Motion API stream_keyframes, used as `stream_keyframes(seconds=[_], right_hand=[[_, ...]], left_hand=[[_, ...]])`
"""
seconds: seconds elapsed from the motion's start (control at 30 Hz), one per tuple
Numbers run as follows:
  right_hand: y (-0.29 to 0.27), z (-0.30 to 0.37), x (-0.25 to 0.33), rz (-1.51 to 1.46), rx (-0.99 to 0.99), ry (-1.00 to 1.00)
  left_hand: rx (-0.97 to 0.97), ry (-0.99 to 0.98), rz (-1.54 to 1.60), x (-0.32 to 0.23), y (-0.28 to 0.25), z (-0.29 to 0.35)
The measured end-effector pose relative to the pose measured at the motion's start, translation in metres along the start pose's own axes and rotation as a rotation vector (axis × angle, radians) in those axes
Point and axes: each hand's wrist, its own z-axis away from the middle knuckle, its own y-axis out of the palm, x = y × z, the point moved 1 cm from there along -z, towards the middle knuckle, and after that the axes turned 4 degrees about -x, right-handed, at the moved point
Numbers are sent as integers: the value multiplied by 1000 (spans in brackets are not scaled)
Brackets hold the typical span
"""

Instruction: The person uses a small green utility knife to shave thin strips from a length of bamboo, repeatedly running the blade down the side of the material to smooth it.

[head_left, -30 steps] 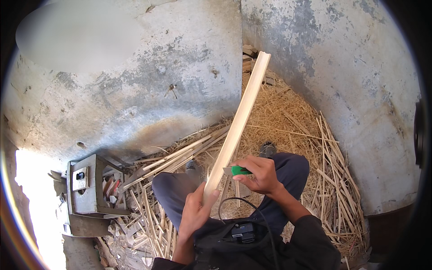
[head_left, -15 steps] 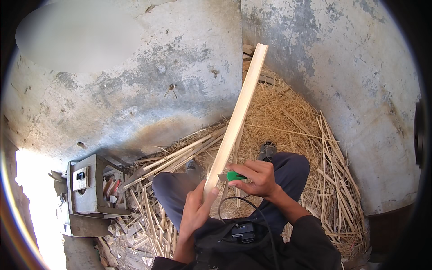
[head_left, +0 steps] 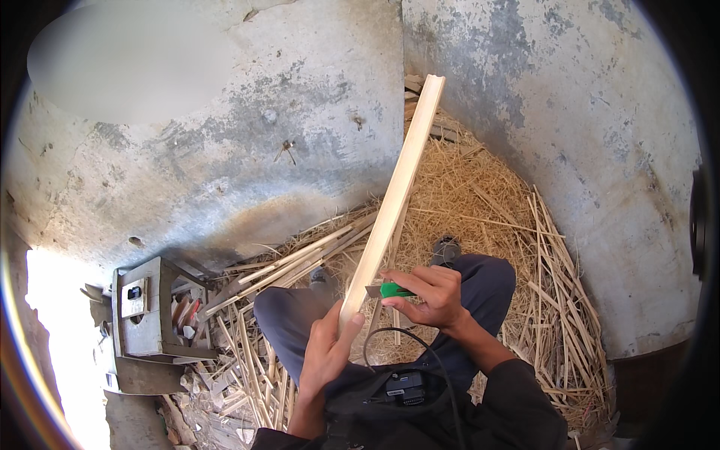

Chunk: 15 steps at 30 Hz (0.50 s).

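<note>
"Scanning from the left, what do you get?"

"On my feed, a box [head_left: 146, 339], then sticks [head_left: 255, 367] crowding the left knee [head_left: 277, 311]; little room there. The left hand [head_left: 328, 349] is clamped round the lower end of a pale strip [head_left: 394, 199]."

"Where does the strip lie?"

"It slants up from between that knee and the right knee [head_left: 491, 277], its far end toward the corner of the walls [head_left: 322, 112]. I can't tell whether that end rests on anything."

"Which step, then?"

"Trimming or shaving its right edge, I judge. The blade [head_left: 373, 291] is at that edge; whether it bites, I can't make out. The right hand [head_left: 435, 292] is closed round the green knife [head_left: 391, 289]. To me, the next move calls for a firm left grip and a stroke clear of the left hand."

"Room to the right?"

"A cable [head_left: 427, 345] loops below the right hand, so I'd mind it. Above, over the straw [head_left: 469, 187], I see open air; beyond, the right sticks [head_left: 559, 315] line the wall's foot."
</note>
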Motion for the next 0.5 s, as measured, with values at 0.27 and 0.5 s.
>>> stream_keyframes(seconds=[0.27, 0.5], right_hand=[[-3, -2, 2, 81, -18, -18], [-3, -3, 3, 102, -30, -19]], left_hand=[[10, -15, -1, 7, 0, 1], [-30, -16, 9, 13, 4, 1]])
